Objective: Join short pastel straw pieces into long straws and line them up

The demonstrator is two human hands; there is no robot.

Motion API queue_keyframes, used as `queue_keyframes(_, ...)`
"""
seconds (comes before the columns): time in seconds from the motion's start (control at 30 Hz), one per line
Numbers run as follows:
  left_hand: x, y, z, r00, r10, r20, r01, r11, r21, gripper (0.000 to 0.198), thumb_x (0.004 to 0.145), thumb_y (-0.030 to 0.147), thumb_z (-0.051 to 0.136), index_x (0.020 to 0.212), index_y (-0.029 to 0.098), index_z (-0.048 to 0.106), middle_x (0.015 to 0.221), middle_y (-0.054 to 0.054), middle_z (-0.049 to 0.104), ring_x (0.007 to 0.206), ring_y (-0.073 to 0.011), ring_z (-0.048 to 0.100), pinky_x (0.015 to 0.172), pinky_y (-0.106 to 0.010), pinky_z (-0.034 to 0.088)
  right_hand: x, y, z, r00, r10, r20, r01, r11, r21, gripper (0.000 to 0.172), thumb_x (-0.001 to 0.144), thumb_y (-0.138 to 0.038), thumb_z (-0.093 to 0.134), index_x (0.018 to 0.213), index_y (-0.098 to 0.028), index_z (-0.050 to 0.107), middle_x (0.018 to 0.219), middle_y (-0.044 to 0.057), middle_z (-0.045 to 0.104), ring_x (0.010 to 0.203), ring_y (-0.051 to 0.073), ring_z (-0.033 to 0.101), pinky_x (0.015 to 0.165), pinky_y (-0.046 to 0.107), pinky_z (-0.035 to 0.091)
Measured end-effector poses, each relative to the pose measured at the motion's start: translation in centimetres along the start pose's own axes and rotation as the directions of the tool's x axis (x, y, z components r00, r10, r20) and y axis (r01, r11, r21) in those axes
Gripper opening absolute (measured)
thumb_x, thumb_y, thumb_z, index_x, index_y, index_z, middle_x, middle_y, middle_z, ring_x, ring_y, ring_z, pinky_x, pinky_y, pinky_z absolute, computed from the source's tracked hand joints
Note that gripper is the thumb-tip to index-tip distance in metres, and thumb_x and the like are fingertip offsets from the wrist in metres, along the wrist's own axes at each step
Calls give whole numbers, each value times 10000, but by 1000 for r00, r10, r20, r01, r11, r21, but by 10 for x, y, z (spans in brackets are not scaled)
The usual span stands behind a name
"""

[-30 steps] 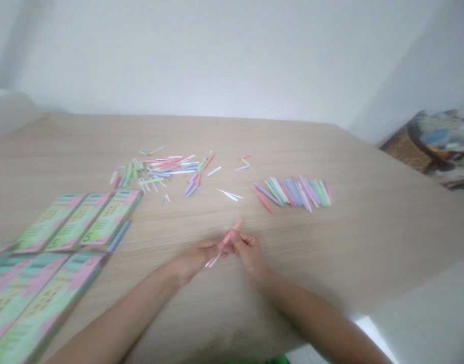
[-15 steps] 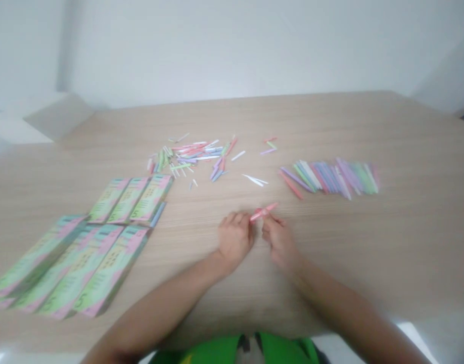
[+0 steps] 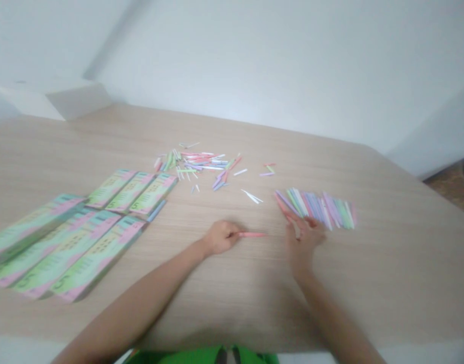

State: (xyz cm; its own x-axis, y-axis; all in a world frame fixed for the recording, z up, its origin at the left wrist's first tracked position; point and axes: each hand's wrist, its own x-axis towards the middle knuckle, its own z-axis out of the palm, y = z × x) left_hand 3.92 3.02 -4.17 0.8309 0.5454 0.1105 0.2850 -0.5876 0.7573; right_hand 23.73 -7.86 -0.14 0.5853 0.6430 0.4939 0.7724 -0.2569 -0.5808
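My left hand (image 3: pixel 221 236) is closed on one end of a slim pink stick (image 3: pixel 252 234), which points right, low over the table. My right hand (image 3: pixel 307 236) reaches to the near left edge of a row of pastel sticks (image 3: pixel 311 206). Its thumb and fingers are apart, and the fingertips are at another pink stick (image 3: pixel 282 205) at the row's left end. Whether they touch it is blurred. Just left of the row lie a few thin white strips (image 3: pixel 252 196).
A loose heap of coloured pieces (image 3: pixel 205 163) lies farther back, with a few small pieces (image 3: pixel 269 170) to its right. Several green-and-pink boxes (image 3: pixel 99 247) are laid out at left, a blue stick (image 3: pixel 156 211) beside them. A white box-like object (image 3: pixel 78 99) stands at the back left.
My hands have moved apart. The left keeps the pink stick, now pointing right; the right has gone from it to the row of sticks. The view has tilted and shifted.
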Motion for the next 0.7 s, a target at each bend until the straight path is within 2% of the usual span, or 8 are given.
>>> queue_keyframes(0.07, 1, -7, -10, 993, 56, 107, -39, 987, -157, 419, 893, 444, 462, 792, 146, 738, 583, -15, 558, 559, -115, 438, 559, -228, 306, -10, -15, -11, 983, -139, 124, 158, 973, -167, 303, 851, -331, 476, 1017, -267, 722, 1218, 130, 452, 1140, 328, 370, 899, 506, 285)
queue_keyframes(0.17, 1, -14, -20, 970, 38, 239, 47, 939, -340, 433, 851, 486, 515, 837, 124, 752, 524, -4, 536, 509, -105, 401, 523, -226, 294, -38, -41, -15, 879, -267, 394, 380, 893, -243, 231, 829, -292, 548, 983, -310, 719, 1313, 101, 417, 1182, 354, 326, 888, 511, 263)
queue_keyframes(0.23, -2, -13, -22, 955, 41, 295, 65, 938, -342, 416, 827, 489, 552, 832, 130, 763, 542, -10, 578, 518, -107, 432, 531, -223, 313, -55, -54, -10, 795, -296, 530, 484, 836, -259, 205, 833, -284, 563, 973, -290, 711, 1270, 106, 469, 1131, 334, 369, 859, 484, 273)
queue_keyframes(0.33, -10, -5, -20, 954, 94, 286, -33, 977, -211, 347, 814, 470, 592, 834, 176, 775, 621, -18, 653, 580, -115, 505, 563, -206, 346, -68, -61, 0, 697, -259, 668, 565, 772, -291, 220, 894, -262, 495, 903, -222, 711, 1063, 124, 574, 1014, 288, 441, 798, 422, 297)
queue_keyframes(0.43, -18, -6, -19, 970, 144, 196, -117, 983, -144, 354, 858, 435, 552, 1039, 190, 732, 656, -18, 666, 568, -103, 513, 547, -190, 346, -61, -55, -4, 680, -174, 712, 553, 759, -343, 275, 928, -286, 459, 872, -214, 719, 921, 112, 620, 979, 279, 474, 781, 395, 305)
queue_keyframes(0.53, -19, -23, -22, 998, 55, -26, -59, 987, -148, 432, 883, 444, 511, 1171, 157, 655, 730, -29, 678, 586, -106, 532, 548, -189, 368, -31, -39, -21, 715, -78, 695, 478, 779, -404, 329, 952, -323, 410, 921, -243, 727, 894, 94, 666, 942, 267, 523, 776, 388, 321)
queue_keyframes(0.63, -14, -45, -26, 954, -135, -268, 100, 985, -143, 435, 914, 458, 430, 1030, 130, 693, 736, -40, 681, 595, -115, 552, 569, -202, 400, 17, -11, -31, 738, 81, 670, 349, 804, -481, 372, 952, -399, 391, 1002, -249, 728, 896, 99, 696, 890, 263, 586, 746, 372, 356)
queue_keyframes(0.7, -10, -53, -27, 909, -231, -347, 190, 970, -150, 444, 940, 430, 361, 999, 132, 685, 728, -38, 687, 583, -119, 564, 580, -214, 415, 47, 10, -25, 762, 181, 622, 261, 793, -550, 403, 949, -424, 379, 1041, -233, 721, 958, 124, 697, 925, 278, 609, 757, 380, 381)
